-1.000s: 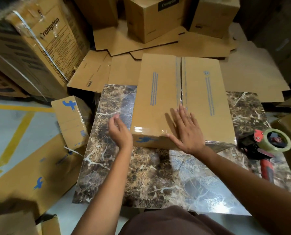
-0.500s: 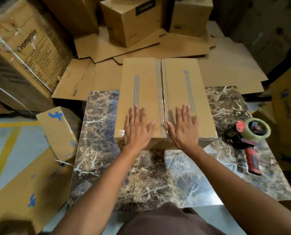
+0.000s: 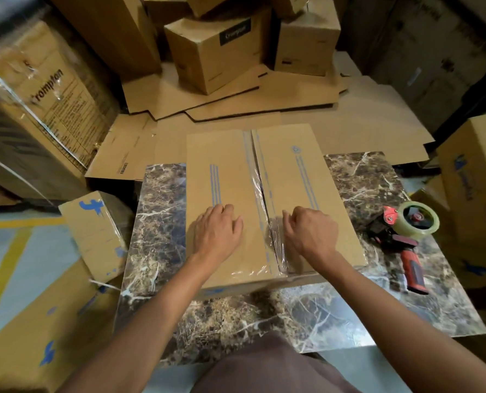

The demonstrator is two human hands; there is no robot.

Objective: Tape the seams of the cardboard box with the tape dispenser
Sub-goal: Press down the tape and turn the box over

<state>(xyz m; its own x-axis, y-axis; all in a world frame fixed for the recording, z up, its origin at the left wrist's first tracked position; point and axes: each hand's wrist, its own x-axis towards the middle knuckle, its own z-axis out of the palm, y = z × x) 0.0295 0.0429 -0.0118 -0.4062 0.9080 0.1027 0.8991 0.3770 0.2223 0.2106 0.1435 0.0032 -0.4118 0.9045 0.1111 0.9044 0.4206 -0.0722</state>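
Far to the left of your left fingers (image 3: 225,211) stands a plastic-wrapped carton (image 3: 46,89) printed Crompton; nearer them, just off the left edge of the counter (image 3: 236,321), a small box (image 3: 94,234) with a blue mark sits tilted on the floor.

Your left hand (image 3: 217,232) rests on the left flap of the cardboard box (image 3: 225,154), knuckles up; its fingers are bent and close together, tips down on the cardboard, holding nothing. The cardboard box lies closed on the marble-patterned counter, directly under both hands; beyond your fingertips, flattened cardboard sheets (image 3: 236,100) lie past it.

Between your two sets of fingers runs the centre seam (image 3: 261,188), partly open along a dark line; wrinkled clear tape (image 3: 276,245) covers its near stretch and wraps along the near top edge.

Your right hand (image 3: 311,234) sits on the right flap, just beside the clear tape; your right fingers (image 3: 293,216) are curled under the palm, touching the edge of the strip; you cannot tell from here whether they pinch it or only press on it.

Well to the right of those fingers the tape dispenser (image 3: 406,236) lies on the counter, apart from the cardboard box, its red handle towards you and its roll at the far end; past the counter's right edge stands a carton with blue print (image 3: 474,177).
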